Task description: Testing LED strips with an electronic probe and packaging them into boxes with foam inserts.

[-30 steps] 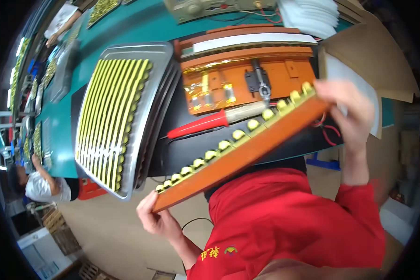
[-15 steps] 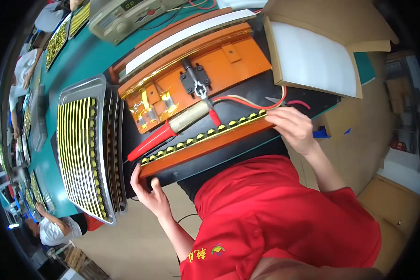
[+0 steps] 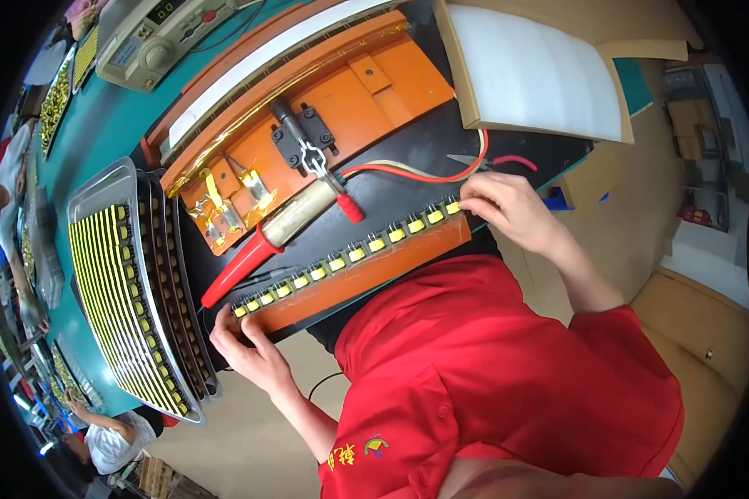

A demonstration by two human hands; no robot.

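A long row of small yellow components with dark pins point(image 3: 355, 254) stretches between my hands, above the front of an orange board point(image 3: 349, 279). At the row's left end, my left hand point(image 3: 254, 353) pinches it between thumb and fingers. My right hand point(image 3: 512, 209) grips the right end, its fingertips closed on the last yellow piece. Behind the row lies a red-handled tool with a pale barrel point(image 3: 300, 214). A toggle clamp point(image 3: 304, 141) is fixed on the larger orange fixture point(image 3: 391, 83), which carries gold-coloured tape.
Stacked metal trays point(image 3: 133, 291) of striped yellow strips stand at the left. An open cardboard box point(image 3: 466, 75) with white foam sits at the back right. Red and white wires point(image 3: 416, 172) cross near a pointed metal tip. A bench instrument point(image 3: 154, 50) stands at the back left; other people work at far left.
The row has been turned, so its yellow faces and pins now show. Both hands stay at its ends. The fixture and trays have shifted left in the picture as the view moved.
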